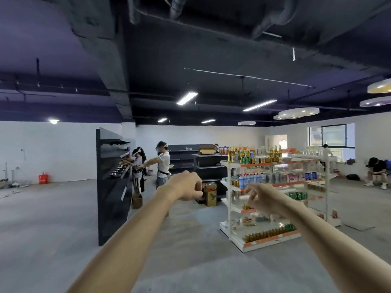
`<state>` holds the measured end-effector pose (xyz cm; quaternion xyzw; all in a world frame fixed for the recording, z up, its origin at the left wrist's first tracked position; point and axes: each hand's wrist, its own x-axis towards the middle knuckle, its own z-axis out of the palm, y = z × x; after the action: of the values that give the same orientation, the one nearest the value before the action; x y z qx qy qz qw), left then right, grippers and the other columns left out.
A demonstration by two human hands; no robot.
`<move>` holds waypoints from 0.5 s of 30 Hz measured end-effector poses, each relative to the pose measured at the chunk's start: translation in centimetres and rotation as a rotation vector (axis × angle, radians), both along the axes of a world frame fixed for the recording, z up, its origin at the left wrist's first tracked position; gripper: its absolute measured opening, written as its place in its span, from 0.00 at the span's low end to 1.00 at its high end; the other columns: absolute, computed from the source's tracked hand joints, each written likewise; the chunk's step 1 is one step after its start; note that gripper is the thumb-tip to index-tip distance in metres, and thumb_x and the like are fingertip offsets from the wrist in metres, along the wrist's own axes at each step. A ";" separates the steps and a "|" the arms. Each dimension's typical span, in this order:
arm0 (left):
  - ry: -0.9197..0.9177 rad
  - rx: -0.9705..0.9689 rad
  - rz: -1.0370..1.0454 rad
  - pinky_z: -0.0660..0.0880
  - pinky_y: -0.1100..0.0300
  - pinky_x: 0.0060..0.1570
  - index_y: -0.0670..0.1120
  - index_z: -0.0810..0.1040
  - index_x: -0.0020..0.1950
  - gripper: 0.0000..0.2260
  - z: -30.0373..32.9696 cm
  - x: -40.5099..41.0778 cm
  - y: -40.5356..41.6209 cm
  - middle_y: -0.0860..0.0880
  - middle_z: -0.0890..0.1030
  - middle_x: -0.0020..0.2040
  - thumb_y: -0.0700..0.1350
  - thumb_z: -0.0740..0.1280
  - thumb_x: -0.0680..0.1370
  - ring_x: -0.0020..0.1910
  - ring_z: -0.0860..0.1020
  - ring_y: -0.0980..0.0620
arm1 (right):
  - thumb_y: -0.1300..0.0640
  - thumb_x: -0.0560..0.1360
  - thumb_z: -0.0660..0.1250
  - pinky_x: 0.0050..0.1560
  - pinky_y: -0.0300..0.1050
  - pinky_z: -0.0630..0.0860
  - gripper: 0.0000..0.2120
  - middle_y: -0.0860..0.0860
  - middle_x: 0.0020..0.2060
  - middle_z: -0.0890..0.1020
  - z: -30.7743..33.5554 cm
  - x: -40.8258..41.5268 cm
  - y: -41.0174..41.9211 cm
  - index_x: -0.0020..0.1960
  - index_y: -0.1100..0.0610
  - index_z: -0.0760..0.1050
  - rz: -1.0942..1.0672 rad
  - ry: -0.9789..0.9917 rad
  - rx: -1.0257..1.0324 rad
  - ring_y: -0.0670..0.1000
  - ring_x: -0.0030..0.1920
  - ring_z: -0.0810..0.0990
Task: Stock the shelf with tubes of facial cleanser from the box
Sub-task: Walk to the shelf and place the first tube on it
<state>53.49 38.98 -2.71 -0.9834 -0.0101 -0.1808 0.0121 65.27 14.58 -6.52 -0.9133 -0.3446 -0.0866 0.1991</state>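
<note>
Across the lower half of the frame, two bare forearms stretch forward and upward from the bottom edge, meeting near the centre. The left hand (186,186) is held out with its back to the camera, fingers curled inward toward the palm and holding nothing. The right hand (262,198) sits just beside it to the right and slightly lower, wrist bent, fingers loosely curled and a little apart, also holding nothing. The two hands are near each other but not touching.

Behind the right hand, at centre right, stands a white shelf (275,208) with orange price strips, loaded with bottles and cans on several levels. Whether any of these are tubes of facial cleanser cannot be told at this distance. A brown cardboard box (210,194) stands on the grey floor just past the left hand, beside the white shelf; its contents are not readable.

At centre left a tall black shelf (112,187) runs away from the camera, with several people (163,163) in headsets reaching toward it.
</note>
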 end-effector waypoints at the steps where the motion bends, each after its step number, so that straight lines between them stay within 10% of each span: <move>1: 0.004 0.017 0.001 0.80 0.52 0.47 0.53 0.81 0.45 0.06 -0.1 1.6 0.8 0.52 0.82 0.46 0.53 0.67 0.74 0.45 0.80 0.53 | 0.56 0.76 0.66 0.51 0.46 0.81 0.14 0.49 0.52 0.82 0.0 1.7 1.1 0.61 0.52 0.73 0.006 -0.005 0.002 0.47 0.48 0.81; 15: 0.063 0.037 0.027 0.77 0.56 0.46 0.52 0.81 0.48 0.07 -3.8 26.2 20.4 0.53 0.82 0.48 0.52 0.67 0.75 0.45 0.78 0.54 | 0.56 0.77 0.67 0.54 0.47 0.80 0.14 0.48 0.52 0.83 -1.6 25.7 21.0 0.62 0.53 0.74 0.031 -0.070 -0.084 0.47 0.50 0.81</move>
<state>79.71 59.36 -6.51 -0.9879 -0.0197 -0.1499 0.0329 91.02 35.57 -8.10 -0.9119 -0.3688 -0.1009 0.1494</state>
